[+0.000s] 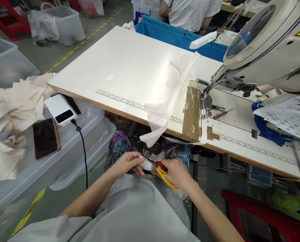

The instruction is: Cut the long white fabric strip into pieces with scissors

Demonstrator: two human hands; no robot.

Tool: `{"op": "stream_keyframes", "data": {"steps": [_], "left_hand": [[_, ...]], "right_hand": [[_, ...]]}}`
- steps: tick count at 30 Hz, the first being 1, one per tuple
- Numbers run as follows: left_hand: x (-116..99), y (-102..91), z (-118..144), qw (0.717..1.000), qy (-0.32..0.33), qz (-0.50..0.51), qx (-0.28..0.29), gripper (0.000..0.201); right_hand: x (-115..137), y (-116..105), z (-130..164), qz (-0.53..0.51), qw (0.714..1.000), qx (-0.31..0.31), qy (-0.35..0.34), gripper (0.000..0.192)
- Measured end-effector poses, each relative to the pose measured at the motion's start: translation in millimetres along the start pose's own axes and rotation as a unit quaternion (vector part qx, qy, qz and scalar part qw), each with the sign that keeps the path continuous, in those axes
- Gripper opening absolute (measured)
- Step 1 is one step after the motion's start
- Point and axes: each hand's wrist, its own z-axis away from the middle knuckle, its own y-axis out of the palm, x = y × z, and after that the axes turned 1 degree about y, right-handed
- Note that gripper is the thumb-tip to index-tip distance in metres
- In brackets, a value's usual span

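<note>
Both hands low over the lap, below the front edge of the desk (130,64). Left hand (128,163) pinched shut on a small piece of white fabric (147,164), thumb and fingers closed around its end. Right hand (176,174) wrapped around yellow-handled thread snips (162,172), red at the pivot, dark blades angled up-left and meeting the fabric piece just beside the left fingertips. Hands close together, nearly touching across the fabric. A long white fabric strip (176,87) runs across the desk from the sewing machine (265,47) area and hangs over the front edge, its loose end dangling just above the hands. Printed ruler scale along the desk's edge. To the left, a clear plastic bin lid carries a white power bank (60,109) with black cable, a dark phone (46,137), and cream cloth (11,107). Another person in a white shirt (190,13) sits beyond the desk.
</note>
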Motion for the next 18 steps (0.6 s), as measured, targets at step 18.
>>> {"op": "stream_keyframes", "data": {"steps": [18], "left_hand": [[8, -54.1, -39, 0.880, 0.099, -0.308, -0.347, 0.033]], "right_hand": [[-48, 33, 80, -0.253, 0.948, -0.174, 0.087, 0.045]]}}
